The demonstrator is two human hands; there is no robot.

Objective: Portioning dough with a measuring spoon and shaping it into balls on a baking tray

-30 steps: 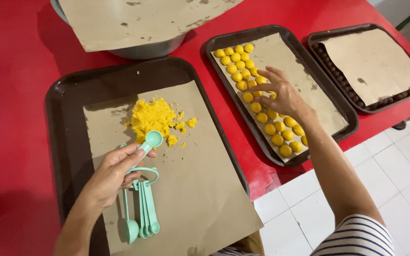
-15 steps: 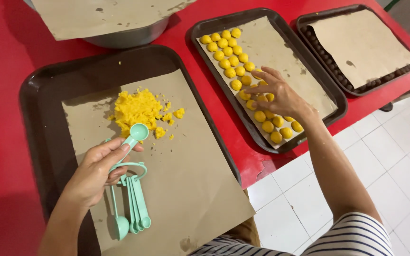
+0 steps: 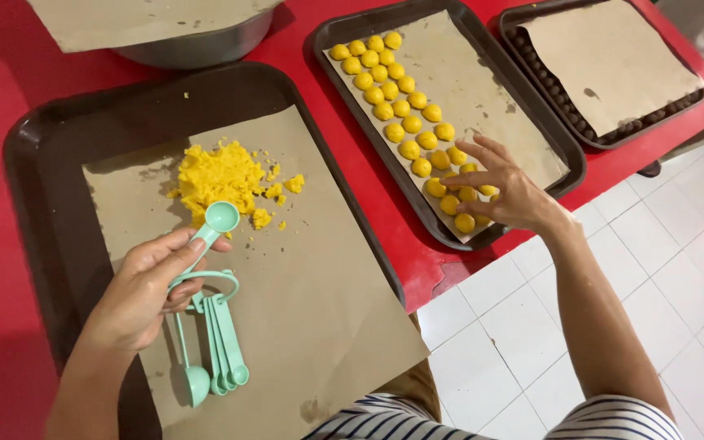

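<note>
1. The left hand keeps its fingers closed on the mint measuring spoon, whose bowl has stayed at the near edge of the yellow crumbly pile on the brown paper.
2. The other spoons of the ring hang below the hand, resting on the paper.
3. The right hand, a second ago flat over the yellow balls, is now lifted at the row's near end, fingers spread; it probably holds nothing, though its palm is hidden.
4. So the row looks one ball longer, and the next scoop is not begun
</note>
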